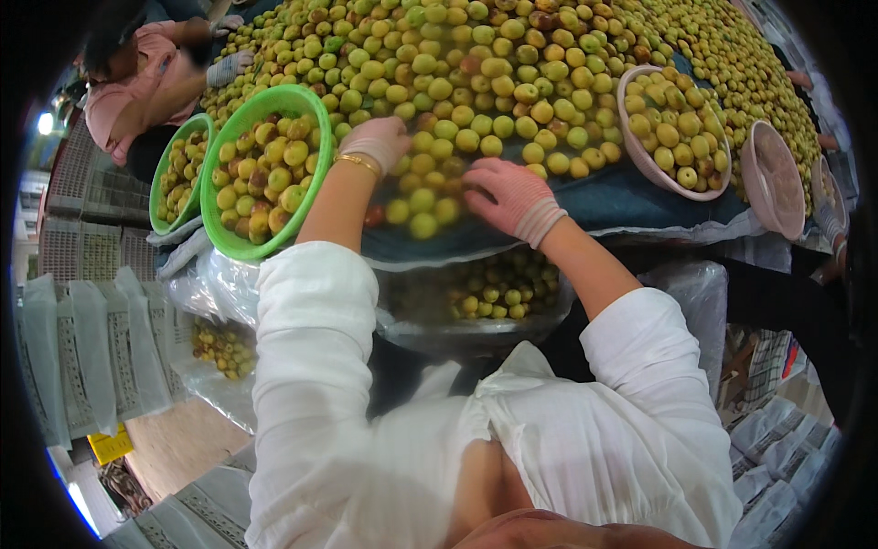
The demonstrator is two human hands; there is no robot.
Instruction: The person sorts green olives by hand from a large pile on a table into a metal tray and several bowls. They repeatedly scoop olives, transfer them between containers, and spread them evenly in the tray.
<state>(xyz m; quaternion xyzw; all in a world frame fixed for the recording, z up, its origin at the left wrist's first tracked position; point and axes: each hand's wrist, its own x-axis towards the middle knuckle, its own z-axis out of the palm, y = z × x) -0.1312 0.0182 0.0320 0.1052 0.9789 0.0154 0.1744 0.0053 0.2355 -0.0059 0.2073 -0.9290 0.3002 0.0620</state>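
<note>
A large heap of yellow-green round fruit (439, 89) covers the table before me, some with brown or reddish patches. My left hand (381, 143), in a pale knit glove, reaches to the near edge of the heap with fingers curled; whether it holds a fruit is hidden. My right hand (507, 197), in a pink striped glove, is beside a small group of fruit (422, 206) on the dark blue cloth (480, 237), its fingers spread and bent, with no fruit seen in it. A green plastic basket (322, 127) full of fruit stands left of my left arm.
Another green basket (154, 199) stands farther left, near a co-worker in pink (151, 82). At right are a filled pink basket (627, 147) and another pink basket (796, 206). Below the table edge lies a plastic-lined container (473, 329) with fruit. Crates (82, 343) stand at left.
</note>
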